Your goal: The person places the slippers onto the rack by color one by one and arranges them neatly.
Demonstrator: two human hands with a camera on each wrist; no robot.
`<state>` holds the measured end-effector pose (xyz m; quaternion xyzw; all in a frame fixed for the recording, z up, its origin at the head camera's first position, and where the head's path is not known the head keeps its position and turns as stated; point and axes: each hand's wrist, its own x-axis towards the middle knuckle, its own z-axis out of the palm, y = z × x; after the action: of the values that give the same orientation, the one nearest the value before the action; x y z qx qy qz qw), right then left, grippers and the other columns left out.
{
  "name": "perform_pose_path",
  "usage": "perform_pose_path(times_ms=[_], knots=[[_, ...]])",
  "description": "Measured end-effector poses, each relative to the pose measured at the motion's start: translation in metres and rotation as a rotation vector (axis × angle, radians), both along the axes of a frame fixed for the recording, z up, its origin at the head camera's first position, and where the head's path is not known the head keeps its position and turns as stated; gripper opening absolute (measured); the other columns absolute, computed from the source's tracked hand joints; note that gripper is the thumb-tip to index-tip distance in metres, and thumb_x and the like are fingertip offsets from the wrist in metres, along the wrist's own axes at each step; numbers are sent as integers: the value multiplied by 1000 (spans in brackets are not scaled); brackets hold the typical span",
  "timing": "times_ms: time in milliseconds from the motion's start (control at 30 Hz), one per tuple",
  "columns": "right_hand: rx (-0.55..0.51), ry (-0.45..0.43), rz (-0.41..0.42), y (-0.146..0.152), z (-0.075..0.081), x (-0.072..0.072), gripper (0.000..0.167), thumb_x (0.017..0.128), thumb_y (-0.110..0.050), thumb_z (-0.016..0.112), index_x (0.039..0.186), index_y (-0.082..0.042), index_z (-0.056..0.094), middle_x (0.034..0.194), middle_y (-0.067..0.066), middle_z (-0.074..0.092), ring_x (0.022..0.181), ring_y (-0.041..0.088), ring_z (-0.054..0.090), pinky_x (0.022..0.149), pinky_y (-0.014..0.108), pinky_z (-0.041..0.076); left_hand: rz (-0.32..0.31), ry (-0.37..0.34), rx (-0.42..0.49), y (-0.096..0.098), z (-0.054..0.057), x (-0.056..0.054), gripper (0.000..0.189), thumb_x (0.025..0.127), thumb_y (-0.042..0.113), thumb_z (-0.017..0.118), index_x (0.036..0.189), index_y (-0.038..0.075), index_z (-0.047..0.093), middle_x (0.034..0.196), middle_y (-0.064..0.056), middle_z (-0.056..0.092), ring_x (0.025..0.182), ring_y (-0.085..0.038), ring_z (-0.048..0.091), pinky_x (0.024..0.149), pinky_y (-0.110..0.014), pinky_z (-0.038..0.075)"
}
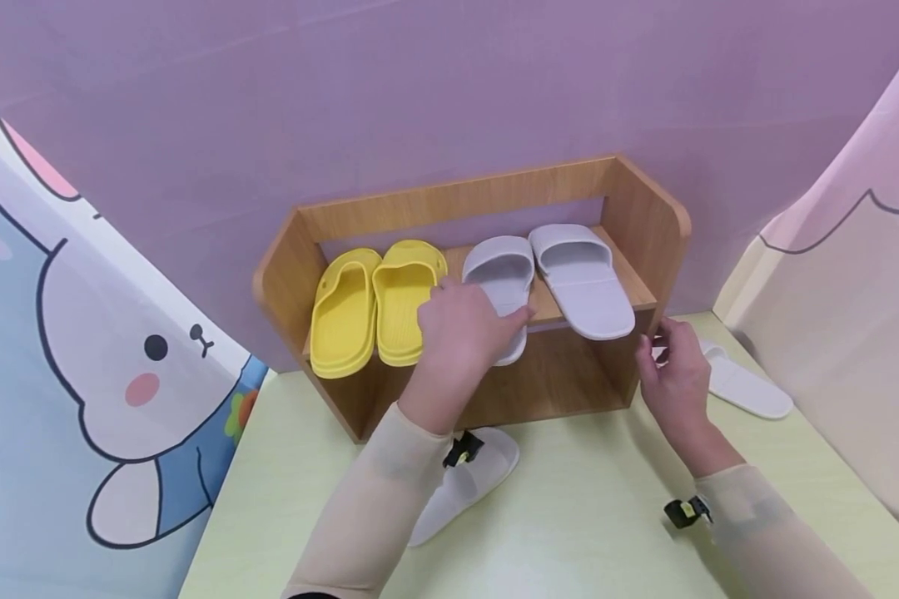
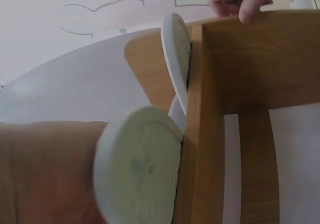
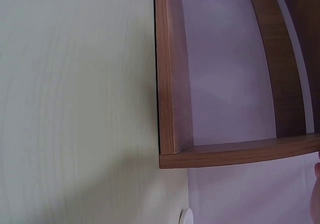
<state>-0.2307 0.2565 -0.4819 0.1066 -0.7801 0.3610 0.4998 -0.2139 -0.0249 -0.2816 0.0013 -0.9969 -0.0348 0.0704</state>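
Note:
A wooden shoe rack (image 1: 457, 185) stands against the back wall. On its upper shelf sit two yellow clogs (image 1: 342, 320) at the left and two pale grey slippers (image 1: 586, 287) at the right. My left hand (image 1: 464, 324) grips the inner grey slipper (image 1: 499, 259), thumb at its right edge and fingers at its left, beside a clog. In the left wrist view that slipper's sole (image 2: 142, 169) juts past the shelf edge. My right hand (image 1: 674, 370) holds the rack's right side panel by its front edge, thumb in front; the right wrist view shows just a sliver of this hand.
One white slipper (image 1: 468, 478) lies on the pale green table (image 1: 569, 516), partly under my left forearm. Another white slipper (image 1: 749, 387) lies right of the rack, behind my right hand. A printed cartoon cloth (image 1: 120, 349) borders the left side.

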Motion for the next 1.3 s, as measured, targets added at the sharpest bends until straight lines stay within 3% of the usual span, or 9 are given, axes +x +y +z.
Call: perform_pose_path(times_ms=[133,333,467,567,800,933,1300], knots=[[4,0,-1,-1,1,0,27,97,5,67,122,12,64,105,26,66,86,38,70,69,25,47,-40,30,65,-7,0,12,93,90,92,57,113,4,75,115,-12,63,107,-27,62,79,-46,60],[4,4,-1,-1,3,0,27,97,6,67,123,12,63,105,27,66,86,39,70,68,28,47,-134,26,141,-19,-1,30,101,83,94,65,123,2,67,113,-9,63,104,-26,62,78,-45,60],[3,6,0,-1,3,-1,27,97,5,66,123,13,63,104,27,65,86,38,70,67,28,48,-209,-15,147,-24,0,39,101,79,87,79,130,1,62,114,-8,63,105,-26,61,80,-46,60],[1,7,2,-1,2,0,27,97,5,66,123,13,63,104,27,65,86,38,70,68,26,47,-235,-8,127,-24,-1,41,95,81,78,85,130,0,62,112,-9,64,104,-26,61,81,-45,61],[-3,0,-1,-1,-1,-1,27,97,5,67,123,12,63,105,27,66,86,38,70,72,15,44,-209,90,104,-15,-13,37,91,84,78,83,126,-1,66,111,-12,67,108,-29,63,83,-45,63],[-7,0,3,-1,-2,-1,27,97,6,67,123,12,63,105,27,66,87,38,70,71,16,44,-200,137,99,-11,-18,38,94,83,79,83,126,-3,66,113,-14,66,109,-29,62,84,-44,63],[-11,4,-1,-1,-3,-2,27,97,6,66,123,13,63,106,28,66,87,39,71,74,9,40,-181,190,108,-9,-24,36,101,80,82,83,133,-2,63,118,-13,67,111,-29,63,85,-44,64]])
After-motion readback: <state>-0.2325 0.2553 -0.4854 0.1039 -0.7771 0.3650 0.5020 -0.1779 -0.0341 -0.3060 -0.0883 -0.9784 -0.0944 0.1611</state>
